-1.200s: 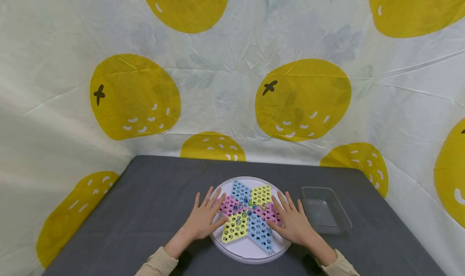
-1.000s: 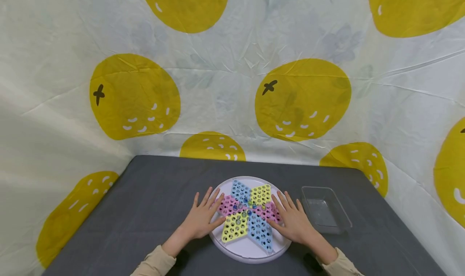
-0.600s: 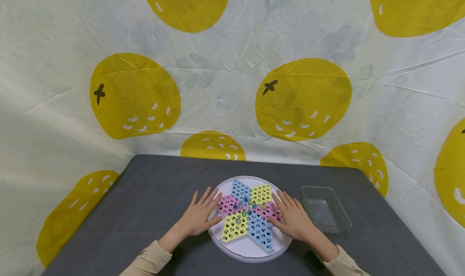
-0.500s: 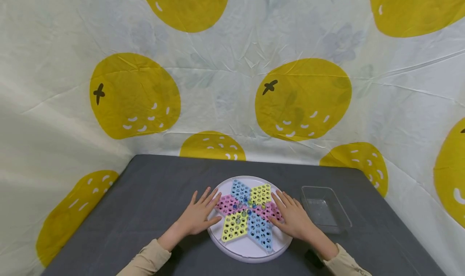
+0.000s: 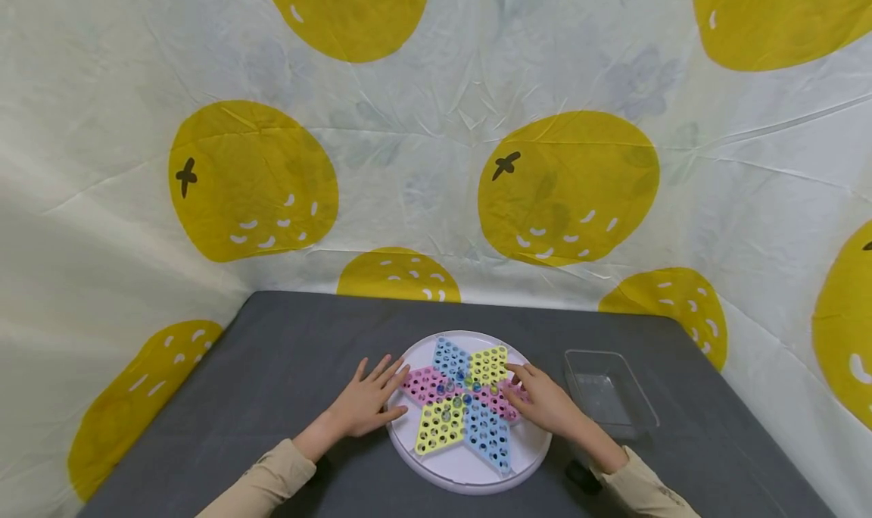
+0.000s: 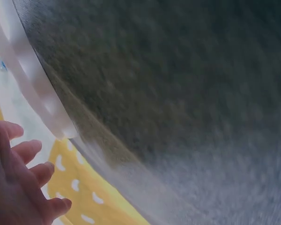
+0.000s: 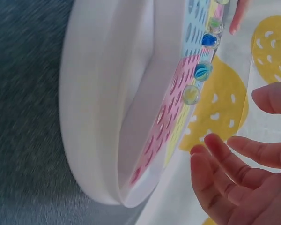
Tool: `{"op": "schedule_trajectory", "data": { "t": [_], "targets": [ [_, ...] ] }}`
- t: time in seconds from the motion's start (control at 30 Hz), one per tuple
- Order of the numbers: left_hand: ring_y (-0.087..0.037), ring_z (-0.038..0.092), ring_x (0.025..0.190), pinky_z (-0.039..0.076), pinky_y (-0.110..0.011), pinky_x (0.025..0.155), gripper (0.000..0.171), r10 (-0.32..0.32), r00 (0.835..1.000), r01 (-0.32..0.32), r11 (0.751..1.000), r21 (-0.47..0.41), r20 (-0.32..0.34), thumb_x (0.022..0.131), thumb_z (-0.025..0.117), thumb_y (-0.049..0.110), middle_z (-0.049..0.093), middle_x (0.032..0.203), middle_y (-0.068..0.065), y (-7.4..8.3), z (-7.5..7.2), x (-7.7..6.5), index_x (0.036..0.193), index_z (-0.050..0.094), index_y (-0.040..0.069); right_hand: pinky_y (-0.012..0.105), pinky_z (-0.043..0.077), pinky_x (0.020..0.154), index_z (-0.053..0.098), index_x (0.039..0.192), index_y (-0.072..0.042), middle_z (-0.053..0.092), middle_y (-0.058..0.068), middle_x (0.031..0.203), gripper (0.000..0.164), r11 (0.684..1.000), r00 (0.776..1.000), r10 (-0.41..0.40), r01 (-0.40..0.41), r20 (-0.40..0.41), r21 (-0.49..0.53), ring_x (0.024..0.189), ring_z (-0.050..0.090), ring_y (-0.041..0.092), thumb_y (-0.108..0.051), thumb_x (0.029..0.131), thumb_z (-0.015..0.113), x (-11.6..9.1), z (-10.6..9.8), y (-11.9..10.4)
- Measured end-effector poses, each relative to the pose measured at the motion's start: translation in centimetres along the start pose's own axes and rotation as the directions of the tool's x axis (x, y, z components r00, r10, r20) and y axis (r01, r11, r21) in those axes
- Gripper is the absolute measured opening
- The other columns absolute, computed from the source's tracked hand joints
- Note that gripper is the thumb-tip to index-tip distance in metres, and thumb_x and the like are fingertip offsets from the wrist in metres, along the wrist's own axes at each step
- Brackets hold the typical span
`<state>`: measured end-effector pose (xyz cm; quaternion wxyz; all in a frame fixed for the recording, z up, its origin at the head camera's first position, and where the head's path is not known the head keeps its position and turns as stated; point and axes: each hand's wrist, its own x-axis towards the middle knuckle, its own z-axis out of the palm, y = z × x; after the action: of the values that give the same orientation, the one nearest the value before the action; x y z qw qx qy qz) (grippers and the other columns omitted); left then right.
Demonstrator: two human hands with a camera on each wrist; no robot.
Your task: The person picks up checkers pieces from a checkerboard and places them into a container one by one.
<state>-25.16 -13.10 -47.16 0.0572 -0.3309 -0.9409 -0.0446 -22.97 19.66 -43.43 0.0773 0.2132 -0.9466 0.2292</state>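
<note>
A round white Chinese checkers board [image 5: 463,478] lies on the dark table, its star points in pink, yellow and light blue. Several glass marbles [image 5: 467,400] sit in the holes around its centre; the right wrist view shows a blue marble [image 7: 210,41] and a yellowish marble [image 7: 191,94]. My left hand [image 5: 362,406] hovers over the board's left edge with spread fingers and holds nothing. Over the right side, near the pink point, is my right hand [image 5: 545,403]. Its fingers are loosely bent, with nothing between them in the right wrist view.
A clear plastic container [image 5: 643,403] stands on the table to the right of the board. Dark cloth covers the table [image 5: 306,351]. Behind and at the sides hangs a pale curtain [image 5: 409,192] printed with big yellow fruit.
My left hand has drawn back a little to the left. The right hand's fingers have gone from straight to bent. The board and marbles look the same.
</note>
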Motion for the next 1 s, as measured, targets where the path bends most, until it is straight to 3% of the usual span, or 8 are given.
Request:
{"op": "schedule_trajectory", "data": {
  "t": [0.17,0.37,0.6,0.77,1.0],
  "targets": [
    [-0.032,0.020,0.136,0.016,-0.061,0.102,0.069,0.003,1.000,-0.003,1.000,0.030,0.006,0.089,0.037,0.055,0.025,0.147,-0.009,-0.4,0.2,0.2,0.142,0.024,0.013,0.016,0.041,0.052,0.054,0.113,0.004,0.060,0.004,0.080,0.036,0.992,0.998,-0.040,0.035,0.038,0.123,0.065,0.052,0.007,-0.019,0.086,0.058,0.8,0.3,0.6],
    [-0.033,0.021,0.136,0.015,-0.060,0.103,0.068,0.006,0.999,-0.007,0.999,0.033,0.035,0.089,0.038,0.054,0.026,0.147,-0.008,-0.9,-0.2,0.4,0.142,0.024,0.013,0.017,0.041,0.052,0.056,0.110,0.003,0.062,0.006,0.080,0.034,0.981,0.996,-0.003,-0.014,0.090,0.193,0.063,0.051,0.007,-0.021,0.087,0.055,1.6,0.7,1.5],
    [-0.033,0.023,0.135,0.014,-0.061,0.103,0.068,0.036,0.996,-0.036,0.999,0.007,0.078,0.089,0.039,0.053,0.027,0.147,-0.010,-1.2,-0.5,0.7,0.141,0.025,0.012,0.019,0.040,0.052,0.057,0.109,0.003,0.062,0.007,0.078,0.032,0.960,0.989,-0.016,-0.025,0.145,0.279,0.060,0.050,0.004,-0.019,0.087,0.055,2.2,1.4,2.0],
    [-0.033,0.024,0.135,0.014,-0.061,0.102,0.069,0.063,0.992,-0.065,0.998,0.016,0.105,0.088,0.038,0.055,0.028,0.146,-0.010,-1.3,-0.1,1.0,0.141,0.027,0.012,0.019,0.040,0.050,0.056,0.108,0.003,0.062,0.007,0.075,0.032,0.939,0.980,0.018,-0.084,0.199,0.334,0.060,0.052,0.006,-0.019,0.085,0.057,2.5,1.7,1.9],
    [-0.032,0.023,0.135,0.014,-0.061,0.103,0.072,0.071,0.986,-0.079,0.996,0.050,0.148,0.087,0.034,0.060,0.026,0.147,-0.008,-1.2,0.3,1.4,0.141,0.026,0.013,0.021,0.039,0.047,0.057,0.104,0.003,0.061,0.010,0.072,0.029,0.922,0.974,0.073,-0.148,0.215,0.358,0.060,0.051,0.010,-0.017,0.084,0.059,2.7,1.9,1.7]
  ]
}}
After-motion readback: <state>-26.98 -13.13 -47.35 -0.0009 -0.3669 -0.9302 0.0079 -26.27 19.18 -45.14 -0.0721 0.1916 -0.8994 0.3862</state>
